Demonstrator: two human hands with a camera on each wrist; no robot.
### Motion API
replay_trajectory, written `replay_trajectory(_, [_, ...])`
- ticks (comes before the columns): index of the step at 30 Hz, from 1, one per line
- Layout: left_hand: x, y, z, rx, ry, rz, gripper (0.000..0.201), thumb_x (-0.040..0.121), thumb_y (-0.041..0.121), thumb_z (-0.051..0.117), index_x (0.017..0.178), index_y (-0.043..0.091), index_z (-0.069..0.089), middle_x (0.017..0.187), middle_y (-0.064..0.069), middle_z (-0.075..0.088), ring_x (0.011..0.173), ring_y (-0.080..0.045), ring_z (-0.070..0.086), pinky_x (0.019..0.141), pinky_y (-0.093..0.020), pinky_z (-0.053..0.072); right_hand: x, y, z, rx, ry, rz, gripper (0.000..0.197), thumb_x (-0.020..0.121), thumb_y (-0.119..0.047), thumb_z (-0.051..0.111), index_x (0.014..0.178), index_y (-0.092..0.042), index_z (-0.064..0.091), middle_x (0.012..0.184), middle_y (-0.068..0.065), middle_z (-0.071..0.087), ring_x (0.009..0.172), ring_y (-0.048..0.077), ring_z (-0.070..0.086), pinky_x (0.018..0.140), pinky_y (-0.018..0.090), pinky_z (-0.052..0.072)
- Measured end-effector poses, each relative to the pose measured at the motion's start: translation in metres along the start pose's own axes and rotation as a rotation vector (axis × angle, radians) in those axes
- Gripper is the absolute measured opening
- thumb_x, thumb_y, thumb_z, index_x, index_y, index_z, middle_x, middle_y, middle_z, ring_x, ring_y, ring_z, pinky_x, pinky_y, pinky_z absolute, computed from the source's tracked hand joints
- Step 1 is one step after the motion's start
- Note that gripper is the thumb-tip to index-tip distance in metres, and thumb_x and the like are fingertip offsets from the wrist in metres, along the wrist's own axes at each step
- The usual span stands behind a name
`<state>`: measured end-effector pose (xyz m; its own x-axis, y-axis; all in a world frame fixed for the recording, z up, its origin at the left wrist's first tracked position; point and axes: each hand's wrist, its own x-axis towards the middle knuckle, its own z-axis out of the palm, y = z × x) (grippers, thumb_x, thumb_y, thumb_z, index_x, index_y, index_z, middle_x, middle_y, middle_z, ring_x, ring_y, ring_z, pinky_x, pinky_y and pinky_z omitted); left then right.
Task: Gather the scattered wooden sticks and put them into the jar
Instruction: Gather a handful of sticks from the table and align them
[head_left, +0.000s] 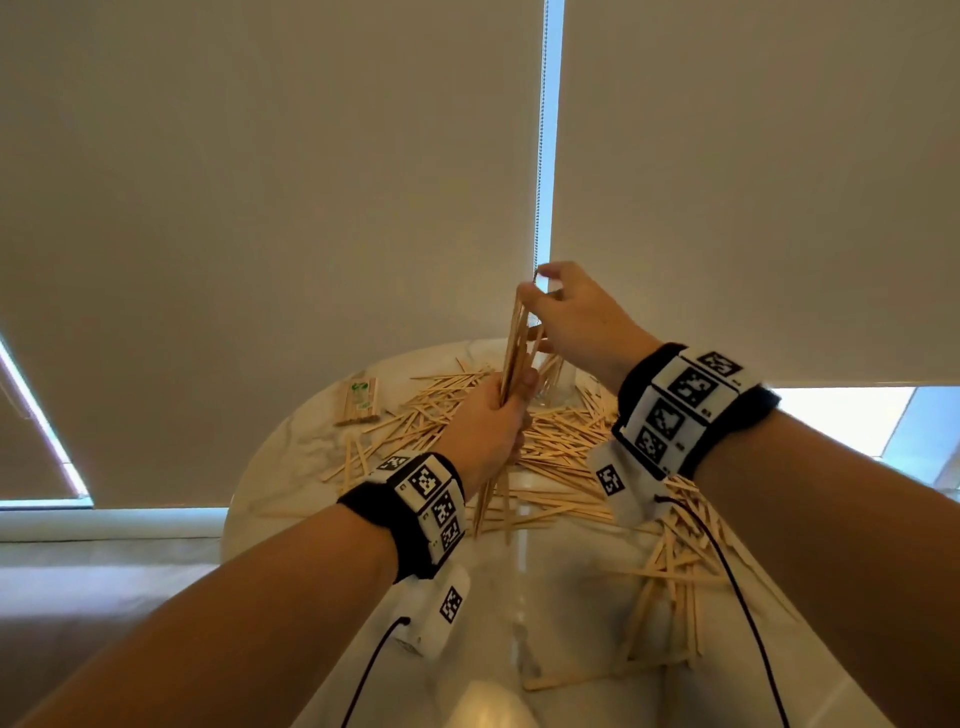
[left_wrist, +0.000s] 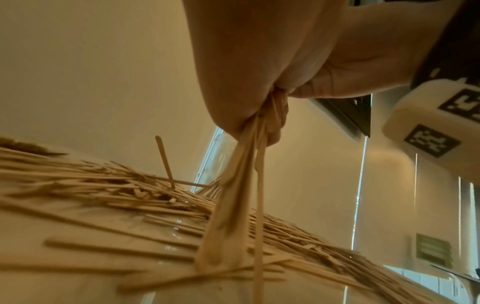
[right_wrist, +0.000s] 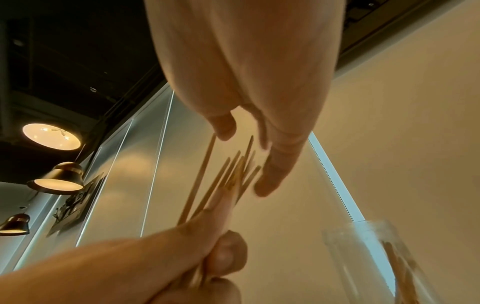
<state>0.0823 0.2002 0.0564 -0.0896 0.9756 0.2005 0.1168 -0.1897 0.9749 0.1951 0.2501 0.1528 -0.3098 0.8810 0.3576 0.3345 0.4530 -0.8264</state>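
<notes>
My left hand (head_left: 511, 397) grips an upright bundle of wooden sticks (head_left: 517, 332) around its middle, above the table. In the left wrist view the bundle (left_wrist: 231, 205) hangs down from the curled fingers (left_wrist: 276, 115). My right hand (head_left: 545, 296) is over the bundle's top, its thumb and straight fingers (right_wrist: 272, 174) on either side of the stick tips (right_wrist: 233, 164), not clamping them. A clear glass jar (head_left: 553, 387) stands just behind my left hand, partly hidden. The same jar (right_wrist: 363, 257) holds a few sticks. Several loose sticks (head_left: 566, 447) lie in a heap on the white table (head_left: 280, 483).
A wrapped packet of sticks (head_left: 358, 397) lies at the table's far left. More sticks (head_left: 670, 582) are spread along the near right side. Closed roller blinds (head_left: 260, 182) hang behind the round table. Cables run from both wrist cameras.
</notes>
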Motion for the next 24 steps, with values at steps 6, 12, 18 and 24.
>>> replay_trajectory(6, [-0.005,0.002,0.006,0.006,-0.110,0.025,0.039,0.096,0.051,0.058,0.095,0.013,0.051,0.063,0.004,0.042,0.047,-0.012,0.032,0.047,-0.028,0.030,0.003,-0.006,-0.006,-0.072,-0.051,0.022,0.030,0.104,-0.020,0.044,0.108,-0.002,0.067,0.098,0.013,0.073,0.086,0.026,0.072,0.076,0.037,0.058])
replay_trajectory(12, [0.000,0.003,0.003,0.028,-0.091,0.036,0.030,0.096,0.045,0.061,0.088,0.017,0.054,0.057,0.011,0.046,0.047,-0.010,0.036,0.047,-0.027,0.034,-0.004,-0.008,-0.004,-0.263,-0.149,-0.019,0.050,0.107,-0.043,0.034,0.096,-0.012,0.071,0.092,-0.001,0.072,0.084,0.014,0.065,0.080,0.031,0.046])
replay_trajectory(18, [0.008,0.006,-0.013,-0.084,0.040,0.049,0.032,0.099,0.047,0.054,0.093,0.016,0.052,0.058,0.009,0.047,0.050,-0.009,0.040,0.052,-0.026,0.040,-0.018,0.007,-0.006,-0.009,-0.047,0.057,0.074,0.093,-0.071,0.040,0.145,-0.018,0.039,0.128,0.001,0.061,0.101,0.013,0.066,0.098,0.044,0.052])
replay_trajectory(24, [0.023,0.019,-0.028,-0.361,0.248,0.119,0.024,0.102,0.038,0.052,0.097,0.016,0.043,0.060,0.006,0.043,0.050,-0.011,0.040,0.053,-0.029,0.044,-0.057,0.041,0.021,-0.442,-0.678,0.177,0.082,0.080,-0.066,0.069,0.142,-0.019,0.043,0.121,0.004,0.068,0.102,0.020,0.070,0.096,0.044,0.055])
